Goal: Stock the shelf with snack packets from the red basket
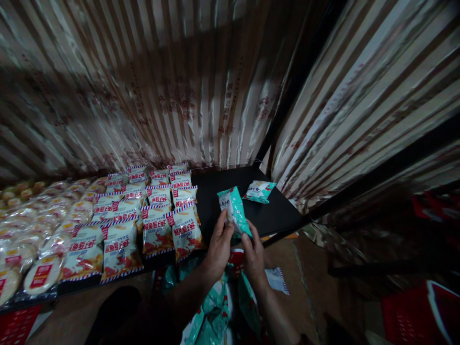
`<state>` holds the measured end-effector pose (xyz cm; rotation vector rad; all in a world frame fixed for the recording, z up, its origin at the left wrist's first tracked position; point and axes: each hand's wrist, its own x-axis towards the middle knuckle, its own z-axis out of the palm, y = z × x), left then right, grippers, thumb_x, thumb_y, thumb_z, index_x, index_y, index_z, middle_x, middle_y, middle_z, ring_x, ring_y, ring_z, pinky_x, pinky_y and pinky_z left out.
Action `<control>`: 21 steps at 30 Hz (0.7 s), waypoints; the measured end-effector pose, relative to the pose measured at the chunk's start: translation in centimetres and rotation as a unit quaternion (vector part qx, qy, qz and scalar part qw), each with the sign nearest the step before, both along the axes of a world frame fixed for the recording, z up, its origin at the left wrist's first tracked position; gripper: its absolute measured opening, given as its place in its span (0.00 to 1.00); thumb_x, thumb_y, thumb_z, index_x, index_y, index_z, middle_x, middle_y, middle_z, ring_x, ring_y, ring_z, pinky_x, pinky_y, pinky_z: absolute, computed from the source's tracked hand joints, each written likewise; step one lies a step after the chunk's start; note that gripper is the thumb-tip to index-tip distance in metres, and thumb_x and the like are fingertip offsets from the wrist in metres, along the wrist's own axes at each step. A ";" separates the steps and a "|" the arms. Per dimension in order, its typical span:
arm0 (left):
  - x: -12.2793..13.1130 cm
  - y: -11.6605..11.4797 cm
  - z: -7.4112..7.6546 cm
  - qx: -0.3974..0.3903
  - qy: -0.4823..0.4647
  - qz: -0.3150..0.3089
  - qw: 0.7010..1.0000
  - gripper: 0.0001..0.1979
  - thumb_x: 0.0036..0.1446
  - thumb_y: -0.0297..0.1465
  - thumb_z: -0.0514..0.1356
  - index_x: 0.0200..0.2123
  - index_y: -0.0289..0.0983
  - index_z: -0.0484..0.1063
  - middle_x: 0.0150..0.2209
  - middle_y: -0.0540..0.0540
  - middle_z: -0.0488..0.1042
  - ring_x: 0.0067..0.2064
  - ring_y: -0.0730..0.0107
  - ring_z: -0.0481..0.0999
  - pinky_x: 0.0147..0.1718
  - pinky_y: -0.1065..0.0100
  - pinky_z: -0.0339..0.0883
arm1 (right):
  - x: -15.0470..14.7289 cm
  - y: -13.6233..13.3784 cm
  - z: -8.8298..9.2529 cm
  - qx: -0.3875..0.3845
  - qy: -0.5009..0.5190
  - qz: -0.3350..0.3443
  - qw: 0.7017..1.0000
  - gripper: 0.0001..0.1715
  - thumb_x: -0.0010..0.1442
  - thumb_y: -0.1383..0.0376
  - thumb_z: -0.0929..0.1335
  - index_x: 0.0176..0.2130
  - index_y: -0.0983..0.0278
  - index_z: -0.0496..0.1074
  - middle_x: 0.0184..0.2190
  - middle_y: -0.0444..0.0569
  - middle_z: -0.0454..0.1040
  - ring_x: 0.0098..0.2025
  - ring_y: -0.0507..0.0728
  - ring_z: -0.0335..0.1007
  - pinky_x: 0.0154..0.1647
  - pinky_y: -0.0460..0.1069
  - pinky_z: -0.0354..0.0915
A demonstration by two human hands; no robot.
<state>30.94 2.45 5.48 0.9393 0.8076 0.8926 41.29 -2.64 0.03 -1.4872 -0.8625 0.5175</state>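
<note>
Both of my hands hold one teal snack packet upright over the front edge of a black shelf. My left hand grips its left side with fingers closed. My right hand pinches its lower right edge. A second teal packet lies flat on the shelf further back, apart from my hands. More teal packets fill a bag below my arms.
Rows of red, white and blue snack packets cover the shelf's left part, with round clear-wrapped cakes further left. A striped plastic sheet hangs behind and to the right. Red crates stand on the floor at right.
</note>
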 end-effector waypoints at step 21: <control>1.2 3.4 1.3 0.098 0.176 0.019 0.979 0.26 0.46 0.28 0.62 0.52 0.36 0.70 0.63 0.38 0.59 0.67 0.48 0.51 0.64 0.55 0.43 | 1.5 5.7 0.6 -0.018 0.207 -0.066 0.976 0.34 0.43 0.49 0.73 0.47 0.61 0.74 0.43 0.50 0.78 0.42 0.61 0.74 0.41 0.53 0.70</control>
